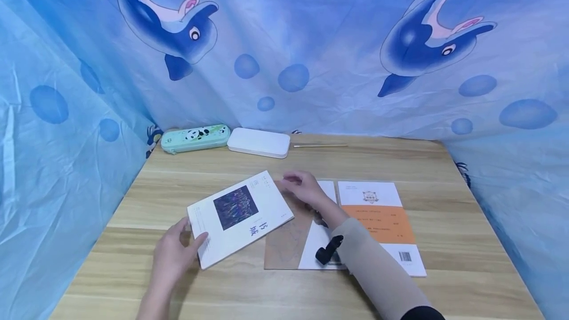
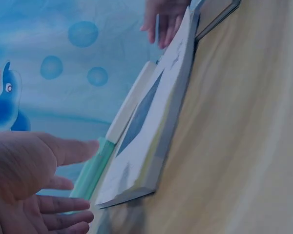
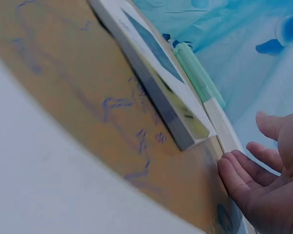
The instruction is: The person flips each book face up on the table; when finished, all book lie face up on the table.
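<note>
A white book with a dark square picture on its cover lies at an angle, partly over a brown-and-white book. My left hand is at its lower left corner. In the left wrist view that hand has its fingers extended and thumb apart, with a gap to the book. Just past the white book's right end is my right hand, above the brown-and-white book. The right wrist view shows this hand with relaxed fingers and nothing in them.
On the right lies a white book with an orange band, partly behind my right forearm. Along the back stand a green panda pencil case, a white case and a thin stick. Blue dolphin-print curtains surround the wooden table.
</note>
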`<state>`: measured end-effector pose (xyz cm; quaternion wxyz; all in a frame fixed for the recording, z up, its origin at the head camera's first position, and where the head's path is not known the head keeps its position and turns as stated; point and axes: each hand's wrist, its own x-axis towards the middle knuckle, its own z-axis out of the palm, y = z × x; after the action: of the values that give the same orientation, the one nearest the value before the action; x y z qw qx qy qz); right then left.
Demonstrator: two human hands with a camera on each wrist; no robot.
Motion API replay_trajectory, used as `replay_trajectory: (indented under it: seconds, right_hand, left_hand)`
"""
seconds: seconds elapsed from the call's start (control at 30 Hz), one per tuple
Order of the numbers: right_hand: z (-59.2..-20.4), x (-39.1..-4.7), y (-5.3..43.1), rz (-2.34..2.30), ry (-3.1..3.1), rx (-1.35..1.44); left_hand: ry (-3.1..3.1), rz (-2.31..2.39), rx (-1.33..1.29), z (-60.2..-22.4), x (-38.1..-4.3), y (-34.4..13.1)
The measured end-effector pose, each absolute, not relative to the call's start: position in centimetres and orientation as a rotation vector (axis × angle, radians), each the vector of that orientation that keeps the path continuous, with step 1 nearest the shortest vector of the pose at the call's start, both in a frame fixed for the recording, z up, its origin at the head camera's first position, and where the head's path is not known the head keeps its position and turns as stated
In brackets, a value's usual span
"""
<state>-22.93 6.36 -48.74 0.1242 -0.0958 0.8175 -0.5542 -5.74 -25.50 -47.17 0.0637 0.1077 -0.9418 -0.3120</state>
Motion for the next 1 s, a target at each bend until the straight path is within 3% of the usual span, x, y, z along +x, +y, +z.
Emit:
replay_trajectory:
  seconds: [0.6, 1.0]
  right_hand:
    - [-48.7, -19.2, 9.2, -1.467, 2.281, -0.401]
    - [-48.6, -18.0, 8.8, -1.484, 2.221, -0.344]
  left_hand:
    - [-2.970, -1.051, 0.241, -47.0, -10.7, -26.8]
    - [-3.056, -1.049, 0.196, -47.6, -11.2, -26.4]
